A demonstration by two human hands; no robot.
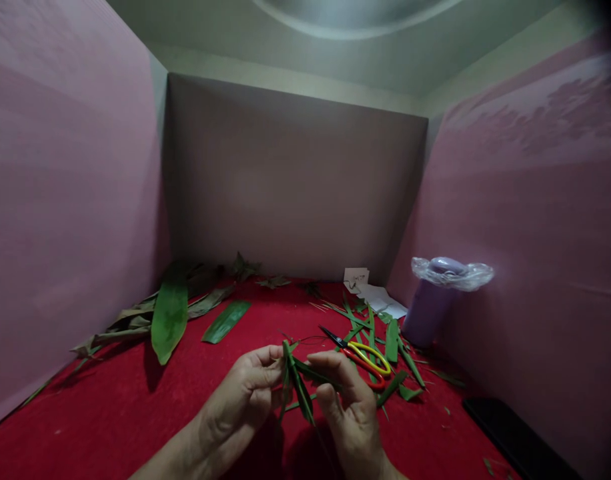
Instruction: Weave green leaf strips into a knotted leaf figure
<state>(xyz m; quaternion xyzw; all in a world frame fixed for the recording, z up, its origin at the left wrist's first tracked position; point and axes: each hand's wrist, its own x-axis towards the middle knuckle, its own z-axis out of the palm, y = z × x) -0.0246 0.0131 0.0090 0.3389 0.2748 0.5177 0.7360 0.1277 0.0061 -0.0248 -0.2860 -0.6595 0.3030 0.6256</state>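
The folded leaf piece sits at the centre of the clock, held up just above the red-covered table between the two hands. At nine o'clock from it, the left hand has its thumb and fingers pinched on the upper end of the piece. Between three and four o'clock, the right hand curves inward, thumb apart from forefinger, with a leaf end running between them; whether these fingers grip it, I cannot tell. Just beyond that hand, between two and three, lie scissors with one yellow and one red handle, among cut leaf strips. Farther along two o'clock stands a purple bottle, clear plastic around its top, with white papers near it. A broad green leaf lies towards ten, beside withered leaves; a shorter leaf length lies between ten and eleven. A dark flat object rests between three and four, well apart.
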